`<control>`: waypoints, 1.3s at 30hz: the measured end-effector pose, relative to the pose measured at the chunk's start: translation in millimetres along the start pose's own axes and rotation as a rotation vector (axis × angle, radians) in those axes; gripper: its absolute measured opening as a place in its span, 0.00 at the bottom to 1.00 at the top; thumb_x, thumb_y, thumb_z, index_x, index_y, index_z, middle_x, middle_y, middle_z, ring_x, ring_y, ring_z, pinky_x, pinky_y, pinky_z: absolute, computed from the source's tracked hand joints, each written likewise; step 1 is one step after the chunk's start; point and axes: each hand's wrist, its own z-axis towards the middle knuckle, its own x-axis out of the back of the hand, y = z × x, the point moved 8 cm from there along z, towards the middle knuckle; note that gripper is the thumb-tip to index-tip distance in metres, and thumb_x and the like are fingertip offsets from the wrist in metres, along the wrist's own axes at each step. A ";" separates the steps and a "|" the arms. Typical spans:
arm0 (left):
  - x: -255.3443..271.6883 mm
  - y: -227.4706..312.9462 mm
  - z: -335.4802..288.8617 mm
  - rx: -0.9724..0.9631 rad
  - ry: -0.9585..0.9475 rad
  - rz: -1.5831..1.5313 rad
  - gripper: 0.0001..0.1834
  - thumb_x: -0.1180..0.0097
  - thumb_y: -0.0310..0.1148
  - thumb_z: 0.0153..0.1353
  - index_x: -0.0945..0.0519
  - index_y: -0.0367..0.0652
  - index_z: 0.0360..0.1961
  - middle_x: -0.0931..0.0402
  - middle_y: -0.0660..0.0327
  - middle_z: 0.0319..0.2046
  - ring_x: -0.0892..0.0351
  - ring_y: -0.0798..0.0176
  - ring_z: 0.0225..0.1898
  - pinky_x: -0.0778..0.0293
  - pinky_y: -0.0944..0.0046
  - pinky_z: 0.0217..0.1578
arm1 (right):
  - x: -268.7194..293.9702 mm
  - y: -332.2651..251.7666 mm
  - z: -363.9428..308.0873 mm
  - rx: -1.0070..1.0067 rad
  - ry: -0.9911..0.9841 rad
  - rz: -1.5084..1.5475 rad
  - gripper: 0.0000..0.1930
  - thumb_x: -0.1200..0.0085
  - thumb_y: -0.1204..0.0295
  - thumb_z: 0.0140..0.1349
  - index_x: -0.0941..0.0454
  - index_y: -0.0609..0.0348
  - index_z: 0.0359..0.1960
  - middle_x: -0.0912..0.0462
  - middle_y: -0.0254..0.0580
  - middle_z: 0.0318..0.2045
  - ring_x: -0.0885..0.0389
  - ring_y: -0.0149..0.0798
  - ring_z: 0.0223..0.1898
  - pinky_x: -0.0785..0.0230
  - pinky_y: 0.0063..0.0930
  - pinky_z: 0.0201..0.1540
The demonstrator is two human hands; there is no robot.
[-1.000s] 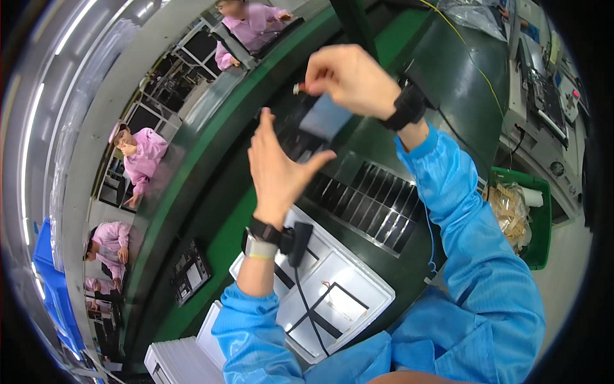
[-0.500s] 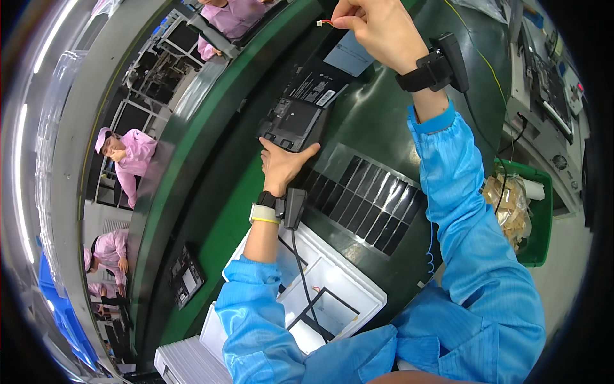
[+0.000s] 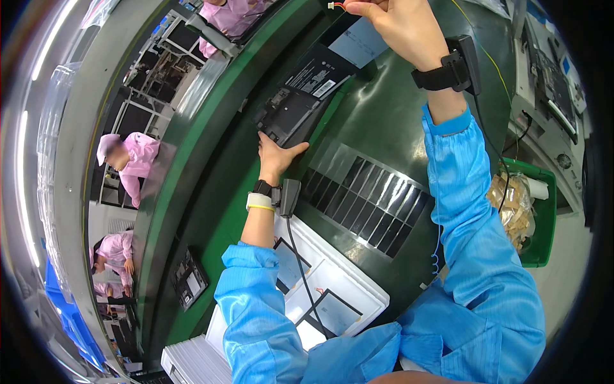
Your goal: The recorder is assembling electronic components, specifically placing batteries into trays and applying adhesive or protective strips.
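My left hand [image 3: 278, 159] grips the near edge of a black tablet housing [image 3: 291, 115], thumb and fingers spread around its corner. The housing is tilted, with its inner side showing. Right beyond it is a flat black battery pack [image 3: 320, 72] with white print, and a pale blue-grey panel [image 3: 359, 43] adjoins that. At the top edge my right hand [image 3: 406, 29] pinches a short red wire with a small white connector [image 3: 331, 5] on its end. Where the wire's other end goes is hidden. Both wrists wear black straps with cabled boxes.
Black rectangular strips on a clear sheet [image 3: 364, 201] lie on the green table. A white foam tray [image 3: 364, 288] holding flat panels stands close to me. Another open device [image 3: 189, 278] lies on the left. A green bin [image 3: 540, 237] stands at right; co-workers sit beyond the line.
The housing has tipped further, with my left hand shifting slightly along with it. My right hand, still pinching the wire, has moved up and to the right.
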 end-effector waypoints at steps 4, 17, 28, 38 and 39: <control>23.0 -26.1 23.0 -0.036 0.195 -0.116 0.57 0.26 0.33 0.46 0.47 0.27 0.73 0.30 0.38 0.64 0.25 0.44 0.63 0.27 0.56 0.61 | 3.0 -10.4 2.3 0.024 0.041 -0.061 0.03 0.37 0.81 0.53 0.17 0.68 0.30 0.19 0.47 0.26 0.18 0.40 0.28 0.28 0.31 0.32; 21.1 -0.4 41.2 0.002 0.110 0.332 0.54 0.16 0.51 0.36 0.27 0.26 0.59 0.20 0.39 0.53 0.18 0.44 0.55 0.24 0.55 0.57 | 1.8 0.8 -2.2 -0.078 0.042 -0.030 0.04 0.37 0.81 0.54 0.17 0.69 0.30 0.19 0.46 0.26 0.18 0.37 0.28 0.28 0.29 0.33; 37.0 -28.3 46.5 -0.032 0.050 0.183 0.31 0.18 0.49 0.43 0.17 0.32 0.35 0.16 0.49 0.40 0.16 0.52 0.43 0.22 0.57 0.45 | -8.9 -5.4 -0.7 -0.062 -0.002 0.067 0.02 0.37 0.81 0.57 0.17 0.68 0.30 0.17 0.39 0.24 0.20 0.26 0.26 0.30 0.22 0.30; 16.7 -58.0 69.2 0.540 -0.007 -0.340 0.21 0.21 0.35 0.51 0.19 0.30 0.34 0.19 0.55 0.34 0.20 0.60 0.31 0.28 0.65 0.29 | -9.4 -4.1 -5.8 -0.177 -0.005 0.049 0.01 0.37 0.82 0.57 0.17 0.69 0.30 0.18 0.38 0.24 0.20 0.27 0.26 0.30 0.23 0.30; 17.9 -57.3 72.6 0.519 -0.006 -0.352 0.20 0.22 0.34 0.51 0.18 0.31 0.36 0.19 0.55 0.34 0.21 0.61 0.31 0.29 0.64 0.29 | -10.2 -3.5 -3.2 -0.170 0.008 0.036 0.01 0.37 0.83 0.57 0.17 0.69 0.30 0.18 0.39 0.24 0.20 0.27 0.26 0.29 0.23 0.30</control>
